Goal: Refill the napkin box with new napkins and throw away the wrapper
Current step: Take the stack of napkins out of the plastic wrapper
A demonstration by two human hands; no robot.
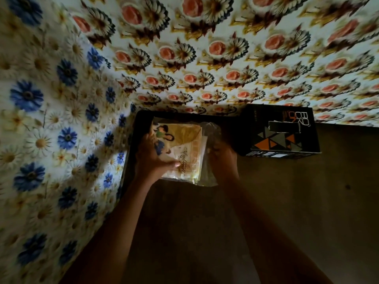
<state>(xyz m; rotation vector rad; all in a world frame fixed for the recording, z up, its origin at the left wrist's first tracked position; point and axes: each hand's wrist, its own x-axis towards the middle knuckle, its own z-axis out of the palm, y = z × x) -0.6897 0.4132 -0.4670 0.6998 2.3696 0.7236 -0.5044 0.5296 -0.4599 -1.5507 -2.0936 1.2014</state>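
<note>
A pack of napkins (184, 148) in a clear plastic wrapper, printed with cartoon figures on yellow, is held between both hands. My left hand (152, 158) grips its left side, thumb lying across the front. My right hand (222, 158) pinches the loose crinkled wrapper (213, 132) on the right side. White napkin edges show at the pack's right. Under and behind the pack lies a dark rectangular tray or box (141, 119), its inside hidden by the pack. A black box (285, 132) with orange and grey triangles stands to the right, a dark slot in its top.
Everything sits on a dim brown surface (287, 201). A wall with rose-and-feather wallpaper (225, 58) runs along the back. A blue-and-white daisy patterned surface (51, 130) borders the left side.
</note>
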